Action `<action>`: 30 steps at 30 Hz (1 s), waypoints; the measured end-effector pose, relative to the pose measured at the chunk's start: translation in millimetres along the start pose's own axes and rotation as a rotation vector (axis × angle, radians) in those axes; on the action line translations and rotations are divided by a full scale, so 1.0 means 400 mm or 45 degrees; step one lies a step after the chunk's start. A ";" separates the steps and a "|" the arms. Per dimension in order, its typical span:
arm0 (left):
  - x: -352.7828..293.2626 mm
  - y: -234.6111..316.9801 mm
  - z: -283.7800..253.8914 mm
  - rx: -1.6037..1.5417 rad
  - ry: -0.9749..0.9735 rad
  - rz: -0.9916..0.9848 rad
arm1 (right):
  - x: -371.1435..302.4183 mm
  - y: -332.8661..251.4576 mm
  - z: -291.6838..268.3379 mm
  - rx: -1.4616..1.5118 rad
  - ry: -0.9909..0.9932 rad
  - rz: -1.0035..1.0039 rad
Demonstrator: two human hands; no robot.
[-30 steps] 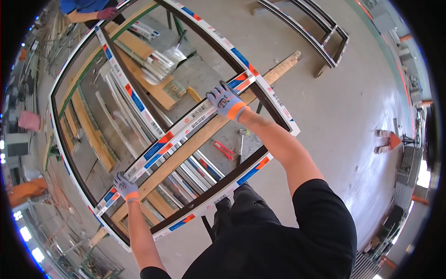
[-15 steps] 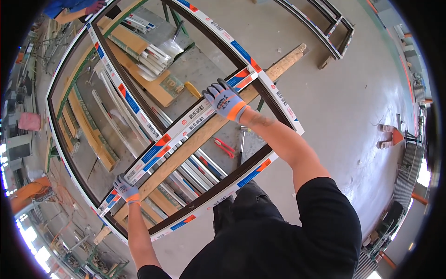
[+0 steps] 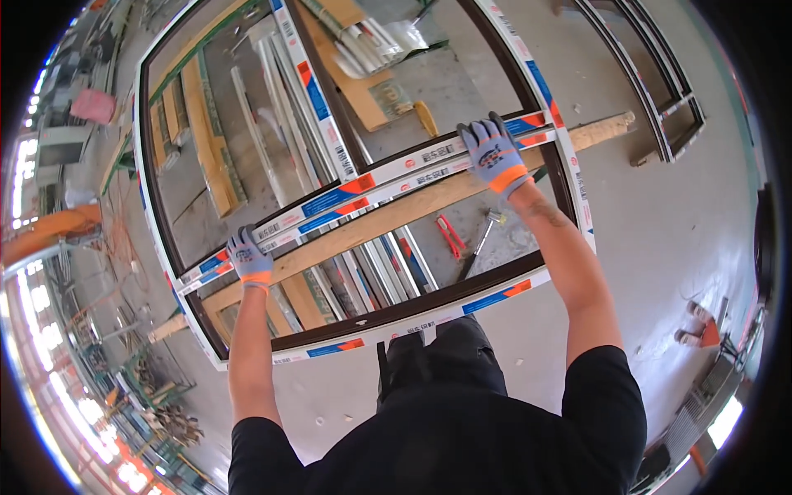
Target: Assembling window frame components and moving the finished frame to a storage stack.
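A large brown window frame [image 3: 410, 312], edged with white, blue and orange protective film, lies before me. Two filmed bars run side by side across it. My left hand [image 3: 249, 256], in a grey glove with an orange cuff, is closed over the left part of this double crossbar [image 3: 363, 196]. Near its right end, my right hand [image 3: 495, 155], gloved alike, has its fingers curled over the far edge of the same crossbar. The undersides of the fingers are hidden. A wooden plank [image 3: 412, 208] passes under the frame, just nearer me than the crossbar.
Through the frame show a red-handled tool [image 3: 450, 237], a hammer [image 3: 481, 245], cardboard strips [image 3: 206, 136] and several long metal profiles [image 3: 379, 268]. Another dark frame [image 3: 652, 91] stands at the far right. An orange-red tool or stand [image 3: 708, 333] sits on the floor at right.
My view has turned, so the frame sits further right and more level in it. Both hands stay on the crossbar. The other person's gloved hand at the far left has left the view.
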State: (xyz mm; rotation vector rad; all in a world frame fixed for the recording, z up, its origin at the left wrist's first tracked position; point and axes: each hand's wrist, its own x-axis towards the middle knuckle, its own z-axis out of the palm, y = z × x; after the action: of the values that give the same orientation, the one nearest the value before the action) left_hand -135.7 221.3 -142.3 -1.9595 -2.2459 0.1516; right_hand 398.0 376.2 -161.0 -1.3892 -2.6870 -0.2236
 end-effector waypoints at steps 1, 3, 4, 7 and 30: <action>0.008 -0.002 -0.020 -0.044 -0.019 0.028 | 0.018 -0.005 -0.003 -0.052 -0.125 -0.024; 0.012 -0.043 -0.008 -0.062 -0.088 0.104 | 0.049 -0.011 0.000 -0.029 -0.241 -0.032; 0.023 -0.054 -0.006 -0.060 -0.090 0.085 | 0.064 -0.013 0.004 -0.013 -0.357 -0.021; 0.032 -0.047 -0.003 -0.216 -0.001 0.346 | 0.098 -0.042 -0.016 0.047 -0.399 -0.009; 0.123 0.061 0.012 -0.011 -0.340 0.413 | 0.181 -0.096 -0.022 -0.021 -0.690 0.011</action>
State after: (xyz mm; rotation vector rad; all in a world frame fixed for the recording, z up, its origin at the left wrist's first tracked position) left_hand -119.1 273.6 -148.8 -2.4229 -2.0514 0.4682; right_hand 325.0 410.7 -143.8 -1.6651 -3.0973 0.1593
